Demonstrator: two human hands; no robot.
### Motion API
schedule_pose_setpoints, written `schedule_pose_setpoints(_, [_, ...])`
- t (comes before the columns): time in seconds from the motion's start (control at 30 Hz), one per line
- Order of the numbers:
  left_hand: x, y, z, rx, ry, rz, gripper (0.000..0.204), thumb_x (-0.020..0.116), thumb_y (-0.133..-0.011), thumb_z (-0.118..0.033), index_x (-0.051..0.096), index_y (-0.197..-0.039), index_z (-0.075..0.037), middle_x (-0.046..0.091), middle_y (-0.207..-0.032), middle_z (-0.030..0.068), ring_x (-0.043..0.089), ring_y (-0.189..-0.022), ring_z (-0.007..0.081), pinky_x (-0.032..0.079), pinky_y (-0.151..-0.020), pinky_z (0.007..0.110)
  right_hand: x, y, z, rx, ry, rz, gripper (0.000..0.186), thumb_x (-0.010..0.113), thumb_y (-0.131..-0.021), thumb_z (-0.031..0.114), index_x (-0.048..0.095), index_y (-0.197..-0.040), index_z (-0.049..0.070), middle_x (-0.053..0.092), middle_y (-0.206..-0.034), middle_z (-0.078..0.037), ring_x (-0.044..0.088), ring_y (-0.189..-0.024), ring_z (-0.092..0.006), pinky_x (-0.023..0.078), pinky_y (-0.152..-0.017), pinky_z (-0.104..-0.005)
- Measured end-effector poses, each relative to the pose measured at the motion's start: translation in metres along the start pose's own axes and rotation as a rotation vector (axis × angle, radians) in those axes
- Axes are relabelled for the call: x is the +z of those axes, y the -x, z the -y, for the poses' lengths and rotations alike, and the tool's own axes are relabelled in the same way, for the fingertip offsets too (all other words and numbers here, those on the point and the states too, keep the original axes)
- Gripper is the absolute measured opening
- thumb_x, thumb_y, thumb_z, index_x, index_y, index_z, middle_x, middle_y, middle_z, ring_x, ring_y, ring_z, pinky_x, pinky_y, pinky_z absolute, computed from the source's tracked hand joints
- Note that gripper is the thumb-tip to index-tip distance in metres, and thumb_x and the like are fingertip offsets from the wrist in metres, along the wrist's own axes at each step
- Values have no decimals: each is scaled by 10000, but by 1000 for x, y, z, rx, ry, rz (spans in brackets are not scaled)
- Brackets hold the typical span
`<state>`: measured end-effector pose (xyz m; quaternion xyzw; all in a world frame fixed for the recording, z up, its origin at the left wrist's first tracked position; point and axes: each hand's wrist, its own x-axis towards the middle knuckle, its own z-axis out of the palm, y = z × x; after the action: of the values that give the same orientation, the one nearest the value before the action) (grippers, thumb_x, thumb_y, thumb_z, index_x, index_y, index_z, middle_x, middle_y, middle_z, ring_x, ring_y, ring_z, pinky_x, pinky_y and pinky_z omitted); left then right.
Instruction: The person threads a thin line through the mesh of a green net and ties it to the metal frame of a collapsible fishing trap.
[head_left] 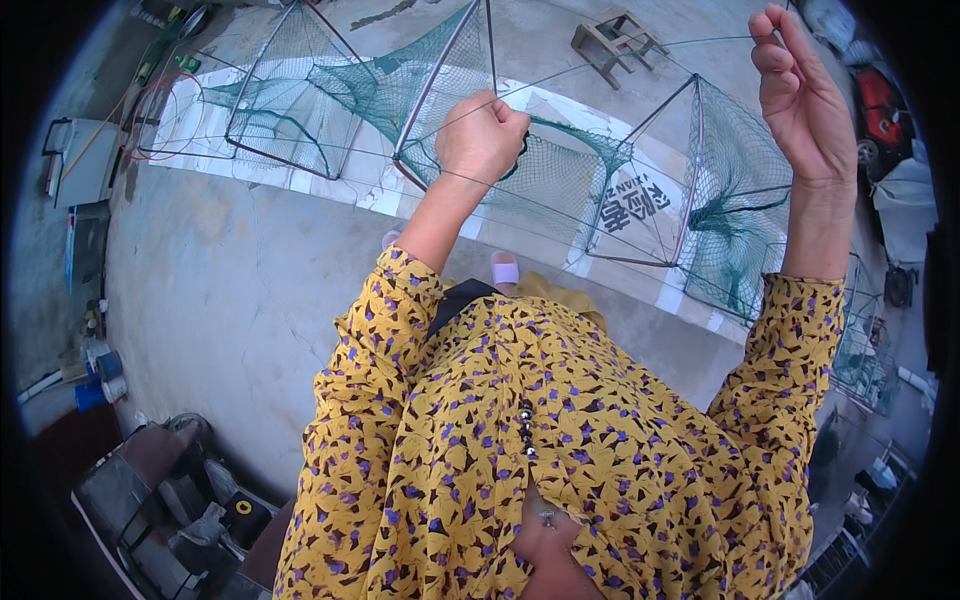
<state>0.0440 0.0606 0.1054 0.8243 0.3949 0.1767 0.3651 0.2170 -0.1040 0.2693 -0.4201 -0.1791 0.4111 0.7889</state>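
A long collapsible fish trap (570, 195) of green netting over dark rectangular frames stretches across the view in front of me. My left hand (478, 140) is closed near the middle of the trap, beside a slanting metal frame (435, 80). Dark green netting edge shows just below its fingers, and the hand appears to grip it. Raised at the upper right, my right hand (805, 105) has its fingers curled together. A thin green cord (690, 41) runs from near the left hand to the right fingertips, which pinch it.
Under the trap lies a long white printed sheet (375, 195) on the concrete floor. Beyond it stands a small wooden stool (615, 48). A red wheeled machine (880, 120) is at the far right. Black chair-like furniture (190, 500) fills the lower left. A pink slipper (505, 270) shows below me.
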Motion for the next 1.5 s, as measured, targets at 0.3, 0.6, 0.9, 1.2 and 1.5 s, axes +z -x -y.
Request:
schedule_pose_setpoints(0.3, [3, -3, 22, -18, 163, 56, 162, 594, -658, -193, 603, -673, -32, 601, -640, 138, 596, -595, 278, 463, -580, 356, -2, 11, -14, 268, 821, 261, 178, 570, -845, 208, 591, -877, 34, 547, -703, 2, 534, -572, -51, 439, -482, -152])
schedule_pose_setpoints(0.6, [2, -3, 16, -148, 504, 267, 141, 598, -798, -149, 562, -800, -12, 579, -707, 26, 527, -606, 86, 418, -560, 214, 23, -25, -105, 472, 1577, 339, 133, 583, -810, 150, 570, -800, 18, 562, -642, -30, 562, -552, -85, 468, -450, -213])
schedule_pose_setpoints(0.9, [1, -6, 18, -254, 644, 378, 137, 567, -843, -141, 543, -893, -17, 616, -807, 51, 570, -722, 96, 426, -643, 206, 14, -40, -138, 245, 1901, 389, 96, 606, -757, 177, 622, -789, 88, 615, -713, -82, 594, -678, -216, 452, -634, -340])
schedule_pose_setpoints(1.2, [-2, -5, 18, -267, 618, 409, 138, 544, -862, -148, 543, -898, -15, 613, -812, 50, 567, -753, 107, 432, -671, 221, 14, -41, -143, 246, 1919, 357, 111, 608, -757, 166, 644, -834, 94, 626, -752, -92, 594, -739, -249, 457, -664, -348])
schedule_pose_setpoints(1.5, [1, -6, 24, -286, 703, 428, 134, 544, -865, -155, 543, -893, -24, 609, -821, 43, 580, -748, 108, 441, -673, 222, 3, -40, -146, 208, 1872, 397, 113, 595, -768, 155, 639, -847, 85, 618, -736, -110, 591, -724, -265, 447, -646, -361])
